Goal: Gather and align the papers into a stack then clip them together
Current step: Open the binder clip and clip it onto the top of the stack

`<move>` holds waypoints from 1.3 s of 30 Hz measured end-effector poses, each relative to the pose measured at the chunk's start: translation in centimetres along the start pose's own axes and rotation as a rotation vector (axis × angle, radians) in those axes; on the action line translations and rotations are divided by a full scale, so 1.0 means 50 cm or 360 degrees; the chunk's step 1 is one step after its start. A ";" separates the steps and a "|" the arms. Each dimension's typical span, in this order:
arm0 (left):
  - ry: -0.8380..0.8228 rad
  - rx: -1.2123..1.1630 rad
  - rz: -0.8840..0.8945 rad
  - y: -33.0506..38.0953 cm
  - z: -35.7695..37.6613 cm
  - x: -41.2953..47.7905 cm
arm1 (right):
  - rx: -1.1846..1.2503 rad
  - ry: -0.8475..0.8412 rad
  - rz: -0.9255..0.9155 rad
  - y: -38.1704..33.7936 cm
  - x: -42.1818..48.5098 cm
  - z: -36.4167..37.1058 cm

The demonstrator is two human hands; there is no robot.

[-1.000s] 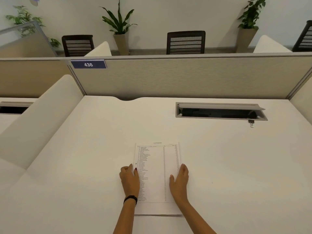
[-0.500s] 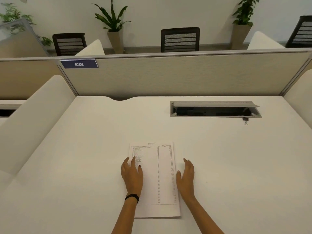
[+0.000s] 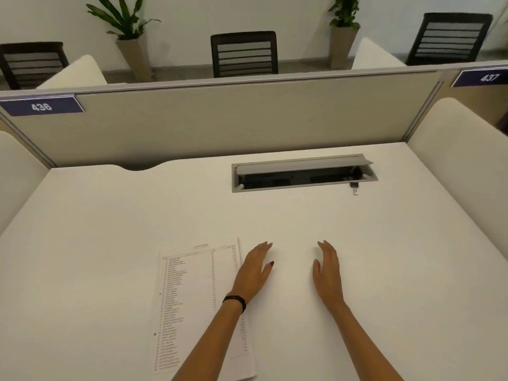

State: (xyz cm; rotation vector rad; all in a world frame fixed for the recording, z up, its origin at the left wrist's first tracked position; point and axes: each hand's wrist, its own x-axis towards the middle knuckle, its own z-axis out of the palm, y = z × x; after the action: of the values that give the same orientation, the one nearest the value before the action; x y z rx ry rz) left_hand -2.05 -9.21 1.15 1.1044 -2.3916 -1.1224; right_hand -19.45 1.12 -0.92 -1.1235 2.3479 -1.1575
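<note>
A stack of printed papers [image 3: 192, 303] lies flat on the white desk [image 3: 110, 229], at the lower left of the view. My left hand [image 3: 254, 270] hovers just past the stack's right edge with straight fingers and holds nothing. My right hand [image 3: 327, 273] is farther right over bare desk, fingers straight, also empty. A small black binder clip [image 3: 354, 187] lies at the far right, by the front rim of the cable tray.
An open grey cable tray [image 3: 302, 174] is sunk into the desk at the back. A beige partition [image 3: 233, 116] with labels 436 and 437 closes the far side. White side dividers [image 3: 461, 149] flank the desk. Chairs and potted plants stand beyond.
Both hands have left the sides of the paper stack and moved right and forward. The view has swung right, so the papers now sit at the lower left.
</note>
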 end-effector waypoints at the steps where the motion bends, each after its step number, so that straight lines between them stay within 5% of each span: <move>1: -0.0047 0.0003 -0.0009 0.000 0.006 0.016 | -0.0012 0.0003 -0.0006 0.007 0.013 -0.005; 20: 0.0185 0.0536 0.0095 -0.045 0.044 0.197 | -0.0062 0.0459 0.0199 0.115 0.363 -0.066; 30: 0.0166 0.0525 0.0082 -0.051 0.049 0.200 | -0.0023 0.0354 0.0371 0.106 0.494 -0.064; 39: 0.0073 0.0426 0.0103 -0.054 0.046 0.193 | -0.0247 0.0285 0.0371 0.072 0.425 -0.086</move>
State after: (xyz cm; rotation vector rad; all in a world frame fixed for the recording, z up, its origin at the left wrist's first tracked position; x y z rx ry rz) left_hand -8.32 -16.22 -3.03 1.1084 -2.5749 -0.7633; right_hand -37.59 -11.22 0.64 -0.7908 2.6604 -1.0457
